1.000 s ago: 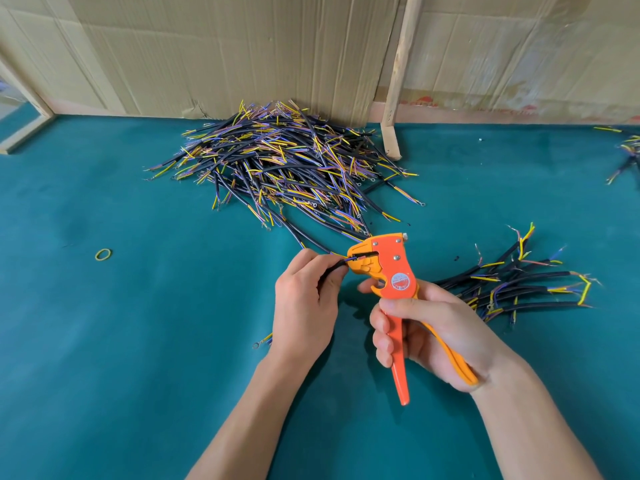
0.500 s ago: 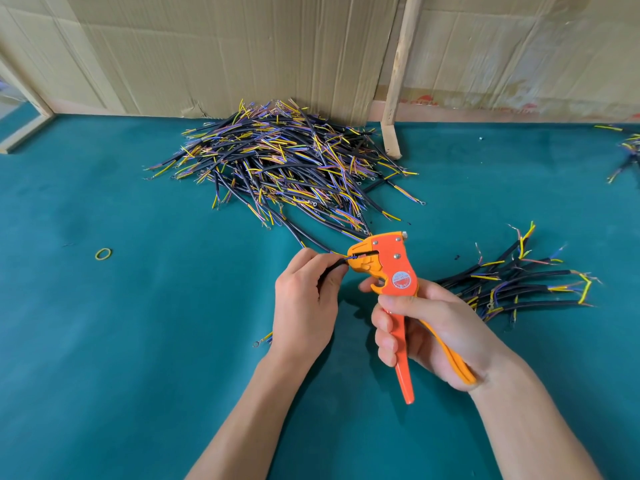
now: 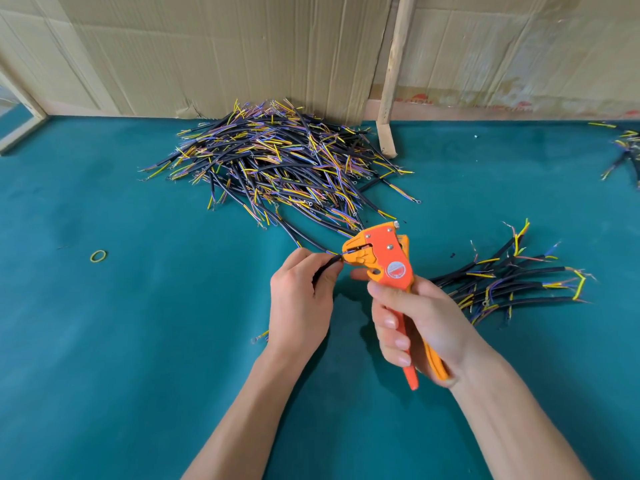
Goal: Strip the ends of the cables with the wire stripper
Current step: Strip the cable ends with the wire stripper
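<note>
Both grips are busy: my right hand wraps the handles of the orange plastic wire stripper, squeezing, while my left hand pinches one black-sheathed cable close to its end so it feeds straight into the jaws. Behind, against the desk's far edge, lies the big heap of black cables with yellow and purple cores, within reach for supply. Toward the right edge sits a smaller bundle of cables, probably finished. Near the left edge lies a yellow rubber band.

Matt teal felt table, creased cardboard wall, glossy plastic wire stripper
</note>
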`<state>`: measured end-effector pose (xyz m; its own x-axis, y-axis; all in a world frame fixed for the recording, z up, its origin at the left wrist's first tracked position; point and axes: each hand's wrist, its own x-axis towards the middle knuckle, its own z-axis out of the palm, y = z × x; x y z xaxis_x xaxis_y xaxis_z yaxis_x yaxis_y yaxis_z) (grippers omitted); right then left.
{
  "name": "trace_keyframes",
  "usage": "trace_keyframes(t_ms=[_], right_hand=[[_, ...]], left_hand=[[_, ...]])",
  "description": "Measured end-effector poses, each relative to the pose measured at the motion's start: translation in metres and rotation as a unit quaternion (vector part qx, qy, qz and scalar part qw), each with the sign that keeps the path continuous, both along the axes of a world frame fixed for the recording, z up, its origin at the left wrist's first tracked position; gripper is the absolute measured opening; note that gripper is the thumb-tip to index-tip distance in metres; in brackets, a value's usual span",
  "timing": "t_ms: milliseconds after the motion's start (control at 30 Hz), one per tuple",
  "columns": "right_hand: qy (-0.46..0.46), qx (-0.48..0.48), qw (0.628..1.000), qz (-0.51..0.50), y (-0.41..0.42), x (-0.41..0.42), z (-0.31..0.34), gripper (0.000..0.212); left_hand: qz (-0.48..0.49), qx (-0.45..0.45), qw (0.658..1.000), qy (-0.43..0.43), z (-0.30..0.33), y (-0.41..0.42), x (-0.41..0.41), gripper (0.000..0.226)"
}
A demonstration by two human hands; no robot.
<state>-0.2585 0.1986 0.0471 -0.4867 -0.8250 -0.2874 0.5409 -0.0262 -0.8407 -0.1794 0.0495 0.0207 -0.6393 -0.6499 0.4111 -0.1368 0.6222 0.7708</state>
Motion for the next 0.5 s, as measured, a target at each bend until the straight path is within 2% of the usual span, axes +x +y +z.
trace_keyframes(t_ms=[33,167,267,367,500], right_hand=[[-0.002,-0.003,1.000,0.007,0.000,0.001,0.000,0.005],[-0.044,-0.041,0.998,0.000,0.004,-0.005,-0.001,0.041],[-0.050,-0.079,0.993,-0.073,0.006,-0.014,0.001,0.040],[-0.038,-0.067,0.987,-0.139,0.008,-0.019,-0.001,0.040],[-0.028,-0.055,0.989,-0.137,0.006,-0.017,-0.003,0.037]], left_hand=[[0.001,0.000,1.000,0.002,0.000,0.000,0.001,0.007],[-0.004,-0.003,1.000,0.007,-0.001,0.000,0.002,0.007],[-0.018,-0.003,1.000,0.004,0.000,0.001,0.001,0.007],[-0.050,-0.022,0.998,0.005,0.000,0.002,0.003,0.010],[-0.105,-0.039,0.994,0.000,-0.001,0.004,0.004,0.015]])
